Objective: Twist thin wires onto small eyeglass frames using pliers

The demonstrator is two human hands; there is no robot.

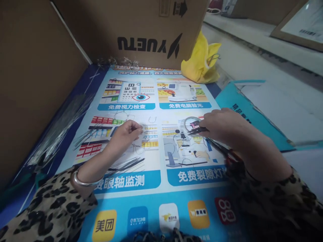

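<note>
My left hand (130, 132), with a silver bangle at its wrist, is closed in a pinch above the printed poster (151, 198). Thin, nearly clear wire shows by its fingertips, too fine to make out fully. On the right, my right hand (220, 126) is closed around dark pointed pliers (198, 130), whose tips point left. A roll of tape or wire (188, 123) lies beside the plier tips, partly hidden by the fingers. Thin dark strands (130, 164) rest on the poster below my left hand.
Cardboard (141, 20) stands at the back and left. A yellow bag (199, 64) sits at the back right, near a teal sheet (252, 117). Bundled clear strands (60, 124) lie at the left, above a dim green-handled tool (37, 174). Wire scraps (128, 62) lie along the back.
</note>
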